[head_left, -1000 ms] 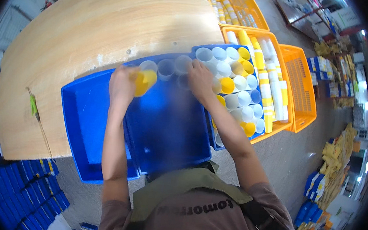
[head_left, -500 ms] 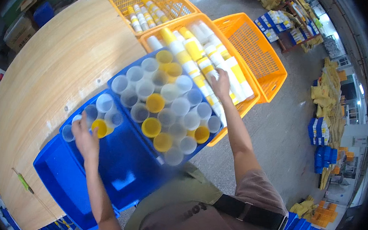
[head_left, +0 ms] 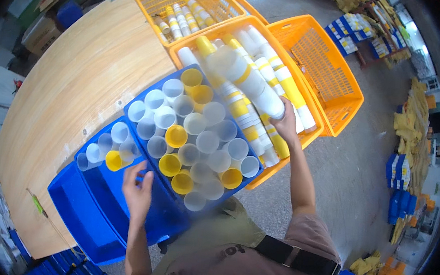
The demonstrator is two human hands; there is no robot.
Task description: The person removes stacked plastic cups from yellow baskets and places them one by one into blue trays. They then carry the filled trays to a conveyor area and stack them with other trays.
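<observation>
Raised since the earlier frame, a stack of cups [head_left: 251, 82] fills the right hand [head_left: 286, 123] over a well-stocked orange crate [head_left: 310, 138], while the half-open, unladen left hand [head_left: 137, 189] hovers above a mostly unfilled blue bin [head_left: 162, 212] beside a packed bin [head_left: 250, 152].

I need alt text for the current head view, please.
A person's right hand holds a white cylinder with a yellow band over an orange crate of similar cylinders. The empty left hand hovers above a blue bin, beside another blue bin crowded with open cylinders.
</observation>
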